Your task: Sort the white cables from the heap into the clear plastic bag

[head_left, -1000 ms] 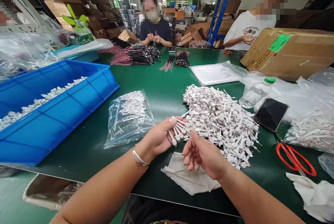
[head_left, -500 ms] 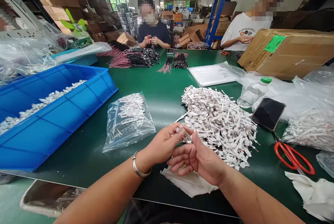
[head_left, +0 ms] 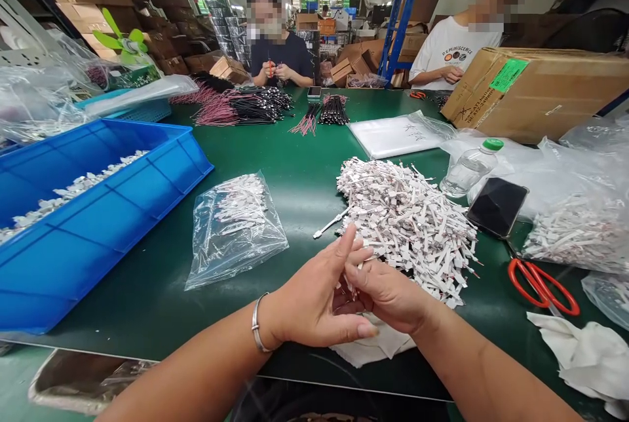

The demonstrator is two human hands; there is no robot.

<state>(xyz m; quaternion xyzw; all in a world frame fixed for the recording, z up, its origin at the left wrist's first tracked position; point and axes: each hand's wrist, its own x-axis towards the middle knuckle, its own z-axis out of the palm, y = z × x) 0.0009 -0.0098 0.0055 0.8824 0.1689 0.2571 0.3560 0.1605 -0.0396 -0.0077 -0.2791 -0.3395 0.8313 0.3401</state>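
Observation:
Near the table's front edge, my left hand is turned partly palm-in, its thumb and forefinger spread wide apart. Its other fingers reach behind my right hand, which is closed in a pinch. A bit of white and thin wire ends show at the right fingertips, seemingly small white wired strips, mostly hidden by the fingers. Just beyond both hands lies a large heap of white wired strips. One loose strip lies at the heap's left side. Under the hands is a pale cloth.
Left are a clear bag of strips and a blue bin holding white pieces. Right are red-handled scissors, a phone, a bottle and a carton. Two people work across the table.
My left hand has loosened its pinch and spread its thumb and forefinger. My right hand has closed from a half-open pose. The view has shifted slightly.

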